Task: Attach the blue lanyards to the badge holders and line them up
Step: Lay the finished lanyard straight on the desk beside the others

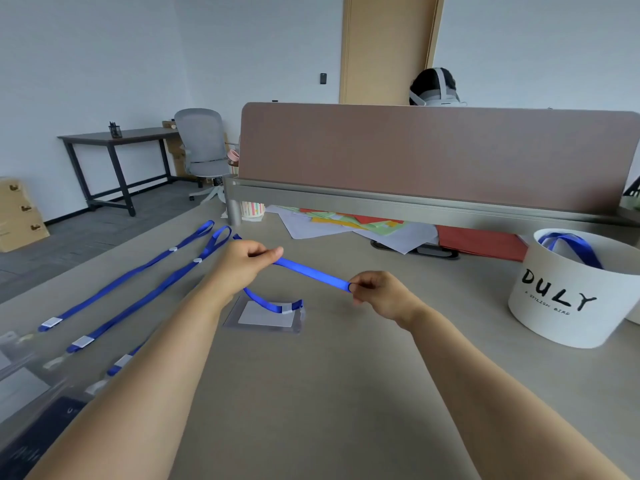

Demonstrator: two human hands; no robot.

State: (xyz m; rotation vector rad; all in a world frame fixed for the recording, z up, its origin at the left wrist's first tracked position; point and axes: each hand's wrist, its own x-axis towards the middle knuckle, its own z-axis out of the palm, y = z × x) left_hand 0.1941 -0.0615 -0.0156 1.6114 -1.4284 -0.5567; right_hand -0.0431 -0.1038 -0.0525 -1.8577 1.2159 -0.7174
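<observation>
Blue lanyard [313, 273] taut betw. L grip [244, 263] & R grip [375, 294], both pinching it; badge holder [258, 316] beneath.

Pale walls, a wooden door [389, 46], grey office chair [202, 150], dark side table [117, 137]

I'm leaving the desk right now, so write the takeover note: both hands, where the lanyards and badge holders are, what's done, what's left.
Left-hand grip and right-hand grip each pinch the same blue lanyard, stretched above the desk.
Its clip end lies at the badge holder; latched or not, unclear.
Done: three lanyards lie in a row at left.
Left: line this one up beside them; at least one more spare lanyard waits in the white tub.
</observation>
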